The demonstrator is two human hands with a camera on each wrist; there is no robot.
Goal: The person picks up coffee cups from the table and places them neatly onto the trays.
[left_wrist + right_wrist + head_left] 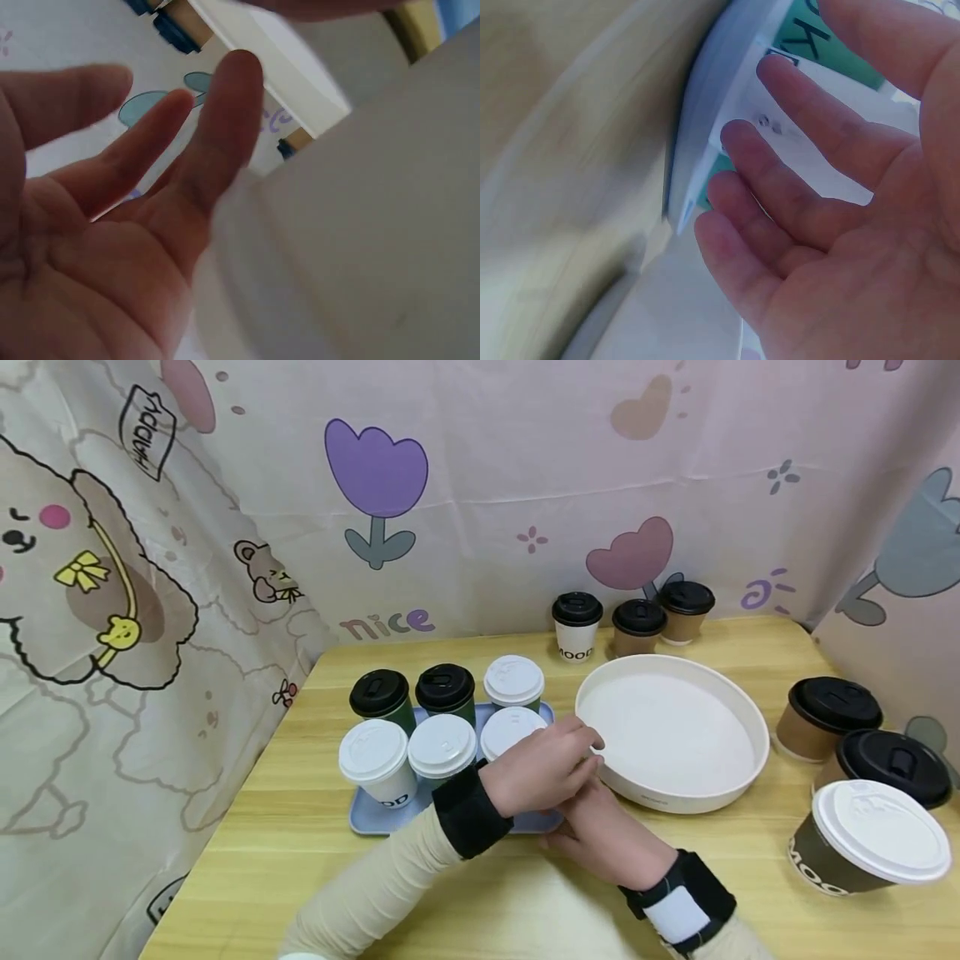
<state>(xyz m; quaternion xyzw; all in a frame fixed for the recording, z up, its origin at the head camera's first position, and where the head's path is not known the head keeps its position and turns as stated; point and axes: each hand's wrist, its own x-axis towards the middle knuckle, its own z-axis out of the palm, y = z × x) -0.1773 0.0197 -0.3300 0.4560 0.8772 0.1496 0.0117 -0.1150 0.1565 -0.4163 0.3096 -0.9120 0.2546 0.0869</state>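
A blue tray carries several lidded paper cups, including a white cup with a white lid and dark green ones with black lids. My left hand is crossed over my right hand at the tray's right side. In the left wrist view, the left fingers are spread and loosely bent beside a large, blurred white surface. The right wrist view has the right fingers slightly bent and apart, close to the tray edge and a white cup. Neither hand holds anything.
A round white tray lies just right of the hands. Behind it stand three black-lidded cups, one of them white. Along the right side are two brown cups with black lids and a wide cup with a white lid. Printed cloth surrounds the table.
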